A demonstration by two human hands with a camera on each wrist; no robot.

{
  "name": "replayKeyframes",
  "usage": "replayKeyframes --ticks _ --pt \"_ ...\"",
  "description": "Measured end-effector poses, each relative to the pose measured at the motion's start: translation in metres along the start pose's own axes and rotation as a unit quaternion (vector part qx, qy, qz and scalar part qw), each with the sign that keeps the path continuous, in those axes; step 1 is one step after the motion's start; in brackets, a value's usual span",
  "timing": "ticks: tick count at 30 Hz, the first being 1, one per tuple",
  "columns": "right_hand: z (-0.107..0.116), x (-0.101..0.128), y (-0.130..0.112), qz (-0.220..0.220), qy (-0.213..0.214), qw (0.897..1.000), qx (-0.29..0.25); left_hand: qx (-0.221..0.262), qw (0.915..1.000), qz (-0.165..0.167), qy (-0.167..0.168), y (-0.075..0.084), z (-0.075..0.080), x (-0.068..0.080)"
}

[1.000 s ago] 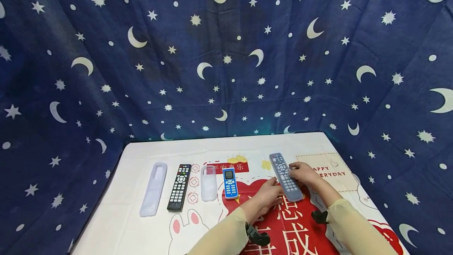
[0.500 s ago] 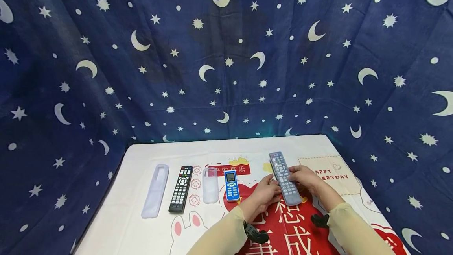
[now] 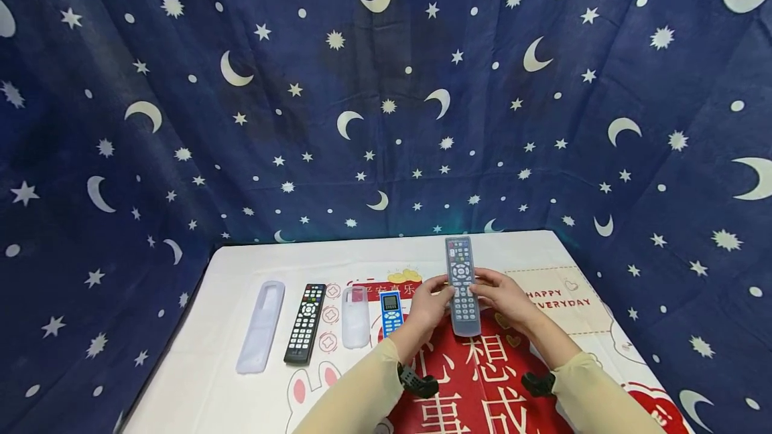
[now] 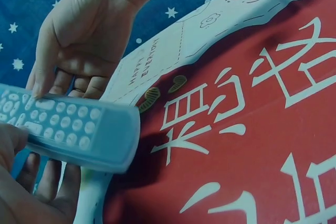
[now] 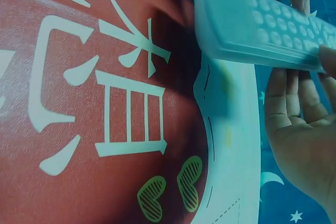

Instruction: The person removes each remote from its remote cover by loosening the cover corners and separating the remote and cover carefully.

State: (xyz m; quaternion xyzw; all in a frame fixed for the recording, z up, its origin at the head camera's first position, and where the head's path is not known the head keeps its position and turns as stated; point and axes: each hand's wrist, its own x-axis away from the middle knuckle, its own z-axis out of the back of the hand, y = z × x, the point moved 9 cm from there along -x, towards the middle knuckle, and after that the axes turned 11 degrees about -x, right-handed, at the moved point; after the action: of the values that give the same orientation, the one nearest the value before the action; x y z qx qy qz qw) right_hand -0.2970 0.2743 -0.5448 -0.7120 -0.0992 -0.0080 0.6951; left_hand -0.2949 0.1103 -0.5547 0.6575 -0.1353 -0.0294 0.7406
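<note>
Our left hand (image 3: 433, 299) and right hand (image 3: 497, 295) both grip a grey sleeved remote (image 3: 462, 284), raised above the worktop (image 3: 241, 394).

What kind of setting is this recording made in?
Probably a staged recording booth, not a lived-in room: a star-and-moon backdrop cloth hangs on all sides of a small table with a printed cover, and remotes, such as a black remote, lie in a neat row.

Both forearms, in pale yellow sleeves with a dark band at each wrist, reach forward and draw close together. The left hand (image 3: 429, 300) and the right hand (image 3: 500, 297) are raised side by side, each with fingers underneath and thumb on top in a pinching grip.
</note>
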Motion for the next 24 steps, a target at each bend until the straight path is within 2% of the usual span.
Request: replayKeyframes --ticks 13,24 --pt "0.000 -0.005 -0.014 0.064 -0.007 0.998 0.016 -0.038 0.9977 -0.050 0.023 0.018 0.013 -0.008" --pt "-0.001 -0.008 -0.016 0.090 0.020 0.996 0.021 -0.048 0.9974 -0.048 0.026 0.015 0.016 -0.008"
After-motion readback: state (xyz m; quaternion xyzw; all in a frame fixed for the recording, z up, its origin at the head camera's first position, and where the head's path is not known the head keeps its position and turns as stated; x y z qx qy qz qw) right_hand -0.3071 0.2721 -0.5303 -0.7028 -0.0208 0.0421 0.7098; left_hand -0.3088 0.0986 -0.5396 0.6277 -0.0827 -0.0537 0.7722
